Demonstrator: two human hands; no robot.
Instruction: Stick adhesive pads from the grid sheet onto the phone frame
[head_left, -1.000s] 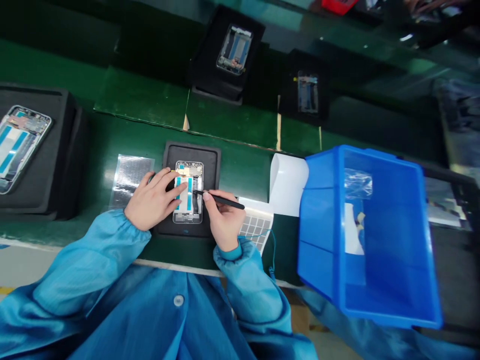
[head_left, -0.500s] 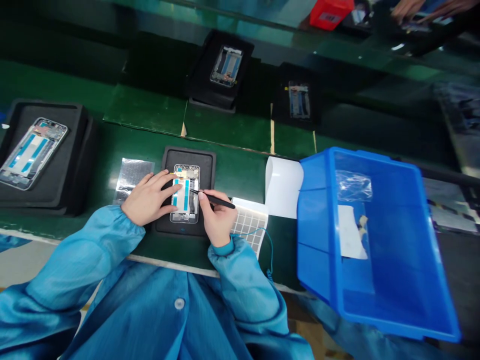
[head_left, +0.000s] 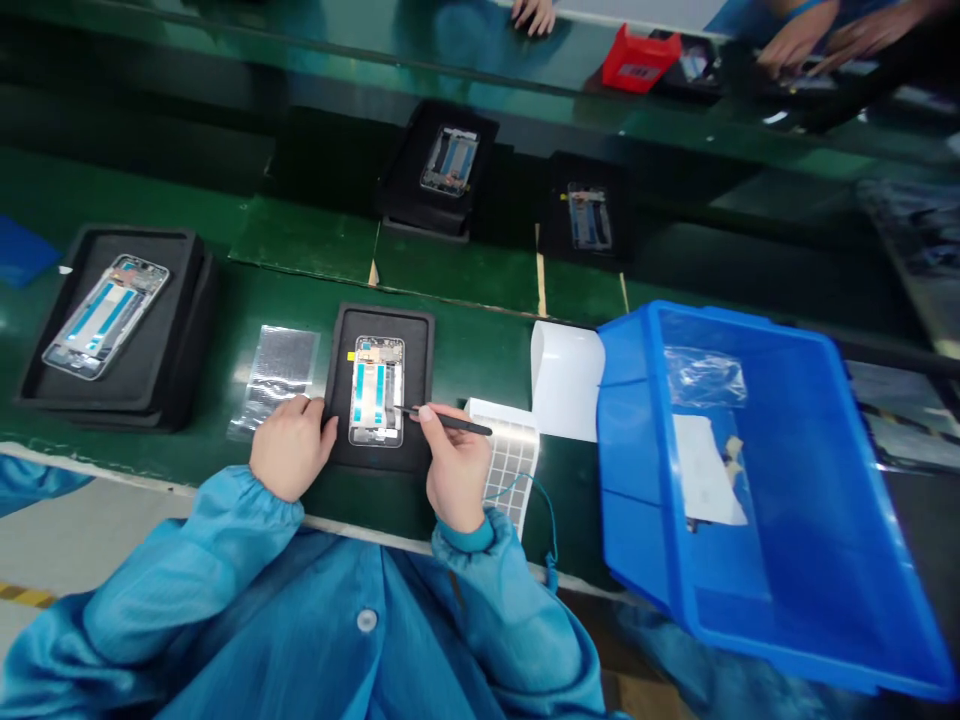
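Note:
A phone frame (head_left: 377,392) with its inner parts showing lies upright in a black foam tray (head_left: 382,318) in front of me. My right hand (head_left: 459,465) pinches black tweezers (head_left: 466,424), their tips at the frame's right side. My left hand (head_left: 291,445) rests at the tray's left edge, fingers curled and thumb against the edge. Its fingertips are hidden, so I cannot see whether it holds anything. Partly beneath that hand is a clear plastic sheet (head_left: 281,362). Beside my right hand lies a sheet of grey square stickers (head_left: 511,470).
On the left, another phone frame (head_left: 107,318) lies on stacked black trays (head_left: 161,360). Farther back are two more frames (head_left: 450,160) on black trays. A blue bin (head_left: 637,460) stands at right beside curled white paper (head_left: 568,380). Other people's hands (head_left: 802,45) work near a red box (head_left: 640,60).
My left hand has come off the phone frame, moving down and left to the tray edge, its fingers now curled. The tweezers' tips are slightly lower along the frame. The camera view has shifted.

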